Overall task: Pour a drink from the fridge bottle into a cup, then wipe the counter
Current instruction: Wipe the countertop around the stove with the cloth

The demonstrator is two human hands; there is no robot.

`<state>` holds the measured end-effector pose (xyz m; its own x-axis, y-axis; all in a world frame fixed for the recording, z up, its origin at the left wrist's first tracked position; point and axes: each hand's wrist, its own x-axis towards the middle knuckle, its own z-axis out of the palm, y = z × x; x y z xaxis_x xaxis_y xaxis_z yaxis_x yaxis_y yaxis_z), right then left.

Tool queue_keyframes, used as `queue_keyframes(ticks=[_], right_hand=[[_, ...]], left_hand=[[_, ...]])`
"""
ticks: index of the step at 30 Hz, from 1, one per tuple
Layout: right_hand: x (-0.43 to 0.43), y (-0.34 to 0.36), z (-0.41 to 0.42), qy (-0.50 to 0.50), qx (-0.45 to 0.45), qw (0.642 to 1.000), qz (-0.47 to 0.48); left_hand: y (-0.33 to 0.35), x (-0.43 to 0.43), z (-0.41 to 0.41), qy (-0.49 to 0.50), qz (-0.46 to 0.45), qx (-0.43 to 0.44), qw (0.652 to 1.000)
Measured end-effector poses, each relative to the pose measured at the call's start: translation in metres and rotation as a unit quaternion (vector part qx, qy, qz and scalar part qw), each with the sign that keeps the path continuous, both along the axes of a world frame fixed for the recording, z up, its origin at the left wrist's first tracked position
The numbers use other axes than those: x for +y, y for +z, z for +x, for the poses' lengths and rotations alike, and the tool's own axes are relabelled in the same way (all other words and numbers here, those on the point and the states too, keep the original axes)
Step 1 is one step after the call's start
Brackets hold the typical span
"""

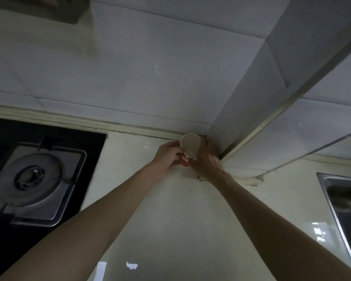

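Note:
A pale paper cup (190, 143) stands at the back of the counter, tucked into the wall corner. Its round open rim faces the camera. My right hand (206, 161) wraps around the cup's right side. My left hand (167, 157) grips something small with red and white on it (184, 159) just in front of the cup; most of it is hidden by the fingers. No bottle body shows clearly in this dim view.
A gas hob (34, 179) with one burner takes up the left of the pale counter (170, 220). A steel sink (344, 199) lies at the right edge. Tiled walls (150, 67) and a boxed column (261, 98) close the back corner.

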<state>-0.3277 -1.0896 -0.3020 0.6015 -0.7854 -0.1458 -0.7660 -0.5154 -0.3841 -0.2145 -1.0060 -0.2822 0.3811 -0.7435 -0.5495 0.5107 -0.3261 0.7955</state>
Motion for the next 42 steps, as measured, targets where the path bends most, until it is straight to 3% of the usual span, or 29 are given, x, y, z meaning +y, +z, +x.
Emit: queue_keyframes(ticks=[7,10,17,24,29,33,37,39,42], right_hand=[[0.003,0.007,0.001,-0.010,0.023,1.000,0.013],[0.014,0.019,-0.007,-0.037,-0.029,0.998,0.037],[0.056,0.035,-0.088,0.053,-0.012,0.998,0.005],[0.102,0.005,-0.230,0.017,0.028,0.998,0.046],[0.135,-0.013,-0.352,0.001,0.023,0.999,0.040],[0.147,-0.022,-0.444,-0.002,0.025,0.999,0.042],[0.150,-0.031,-0.529,-0.025,0.067,0.997,0.039],[0.150,-0.034,-0.562,-0.049,0.093,0.994,0.040],[0.145,-0.034,-0.593,-0.079,0.101,0.990,0.051]], left_hand=[[0.005,0.004,0.007,-0.019,0.017,-0.024,0.999],[0.012,0.013,0.011,-0.025,0.045,-0.055,0.997],[0.021,0.038,-0.007,-0.129,0.093,-0.167,0.973],[0.011,0.060,-0.101,-0.277,0.140,-0.271,0.911],[-0.001,0.080,-0.226,-0.355,0.140,-0.283,0.880],[-0.018,0.089,-0.345,-0.451,0.102,-0.345,0.817],[-0.045,0.100,-0.443,-0.511,0.032,-0.482,0.711],[-0.055,0.106,-0.479,-0.541,0.036,-0.527,0.655],[-0.064,0.112,-0.516,-0.573,0.096,-0.538,0.610]])
